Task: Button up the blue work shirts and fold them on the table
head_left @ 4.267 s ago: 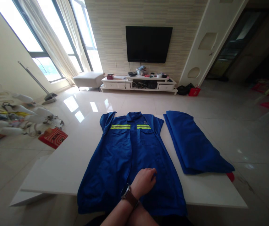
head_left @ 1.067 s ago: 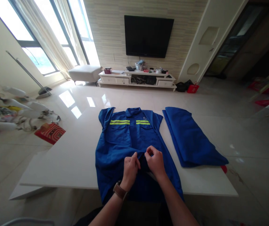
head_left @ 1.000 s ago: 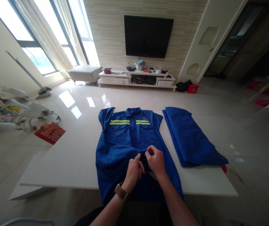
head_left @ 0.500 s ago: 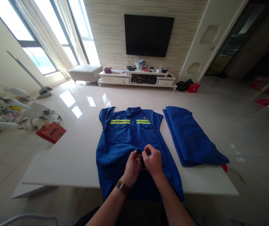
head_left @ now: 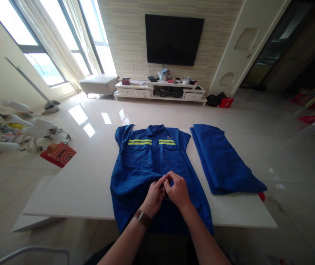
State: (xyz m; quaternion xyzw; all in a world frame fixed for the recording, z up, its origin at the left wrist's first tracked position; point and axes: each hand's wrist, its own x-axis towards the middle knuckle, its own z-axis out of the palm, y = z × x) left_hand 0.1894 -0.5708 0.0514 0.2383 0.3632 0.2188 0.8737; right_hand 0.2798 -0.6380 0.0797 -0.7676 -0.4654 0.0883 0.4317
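A blue work jacket (head_left: pixel 138 156) with yellow-green reflective stripes lies front up on the white table (head_left: pixel 77 184), its collar at the far side and its lower part over the near edge. At the jacket's lower front, my left hand (head_left: pixel 155 195) and my right hand (head_left: pixel 176 189) meet, fingers pinched on the jacket's front fabric. The fingertips touch, and the exact bit of cloth between them is hidden. Right of the jacket rests a folded blue garment (head_left: pixel 223 162).
Left of the table stand white thread cones (head_left: pixel 5 146) on a machine and a red bag (head_left: pixel 59 154). Beyond are a low white cabinet (head_left: pixel 135 92), a grey bench (head_left: pixel 99 85) and a wall television (head_left: pixel 174 39). A curved metal bar (head_left: pixel 33 249) is at the lower left.
My hands have drawn closer together, the left fingertips now meeting the right ones. The raised cloth between them has shifted slightly. The folded garment has stayed put.
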